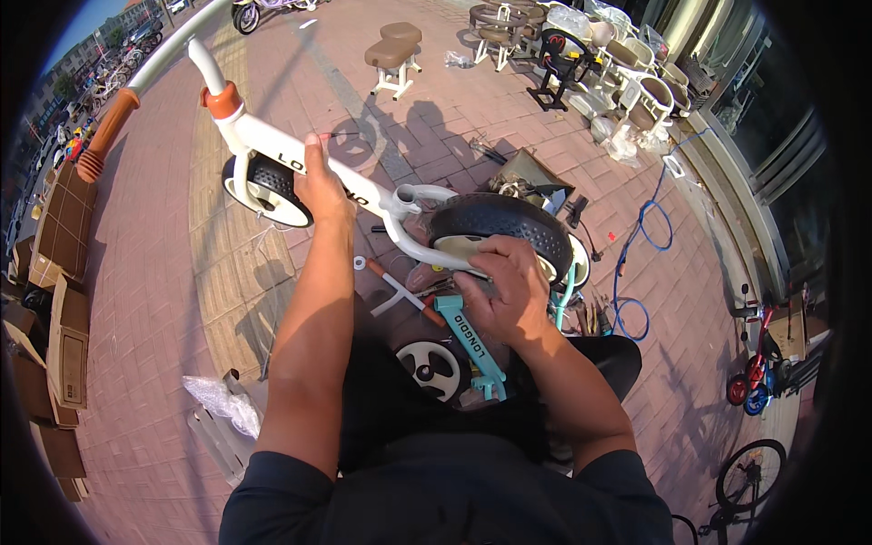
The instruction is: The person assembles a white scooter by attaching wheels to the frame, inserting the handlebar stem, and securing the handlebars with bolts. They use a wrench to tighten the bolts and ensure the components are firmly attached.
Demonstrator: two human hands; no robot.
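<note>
A white balance bike (263, 138) is held up in front of me, with orange grips and a black-tyred front wheel (268, 189) at the far left. My left hand (325, 189) is wrapped round the middle of its main tube, thumb on top. Toward the right, my right hand (509, 291) is beside the bike's rear wheel (500, 222), fingers apart and bent, the fingertips close to the rim and the white frame fork. Whether they touch is unclear. Under the bike, between my legs, lie a turquoise frame (468, 341) and a loose white-and-black wheel (431, 371).
A box of tools (536, 173) lies beyond the rear wheel. A blue hose (643, 222) loops over the brick paving at right. A brown stool (395, 50) and piled white-and-brown seats (627, 82) stand further off. Cardboard boxes (65, 345) line the left side.
</note>
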